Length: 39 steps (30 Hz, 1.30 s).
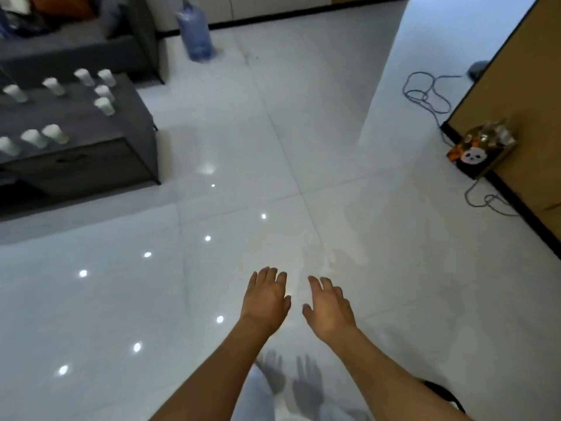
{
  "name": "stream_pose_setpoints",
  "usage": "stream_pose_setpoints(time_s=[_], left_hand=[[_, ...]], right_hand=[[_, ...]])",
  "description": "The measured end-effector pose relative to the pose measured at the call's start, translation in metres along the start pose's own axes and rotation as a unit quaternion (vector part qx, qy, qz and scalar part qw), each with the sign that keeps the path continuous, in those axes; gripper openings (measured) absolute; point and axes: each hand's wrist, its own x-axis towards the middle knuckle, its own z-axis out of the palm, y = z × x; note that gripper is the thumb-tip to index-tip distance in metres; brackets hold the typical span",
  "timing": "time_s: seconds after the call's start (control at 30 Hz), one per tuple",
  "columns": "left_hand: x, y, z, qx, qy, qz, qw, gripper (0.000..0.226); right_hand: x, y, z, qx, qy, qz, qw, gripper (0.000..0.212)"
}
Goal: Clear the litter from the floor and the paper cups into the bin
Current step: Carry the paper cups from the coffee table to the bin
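Lighting is dim and bluish. Small ceiling-light reflections glare on the glossy floor [303, 147] left of both hands, whose soft shadows fall beneath the wrists. Edges bow from wide-angle distortion; far objects blur.

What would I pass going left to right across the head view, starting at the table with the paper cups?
Grey table bearing the paper cups → blue water jug → left hand → right hand → coiled cable → panda-print bag against the wall.
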Motion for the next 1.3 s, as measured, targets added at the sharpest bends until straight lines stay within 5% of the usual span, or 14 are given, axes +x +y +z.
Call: stream_pose_setpoints(time_s=[0.23,0.43,0.9,1.3], left_hand=[[-0.023,-0.206,-0.057,-0.038,0.016,-0.154,0.987,0.051],[-0.024,-0.320,-0.092,-0.068,0.032,-0.249,0.966,0.050],[0.135,-0.529,-0.203,-0.113,0.107,-0.346,0.925,0.053],[0.190,-0.721,-0.258,-0.136,0.078,-0.404,0.901,0.054]], right_hand=[[0.068,-0.206,0.006,-0.041,-0.029,-0.141,0.989,0.060],[0.119,-0.319,-0.007,-0.070,-0.047,-0.218,0.972,0.059],[0.336,-0.542,-0.065,-0.134,-0.075,-0.320,0.935,0.059],[0.456,-0.734,-0.076,-0.172,-0.119,-0.362,0.909,0.056]])
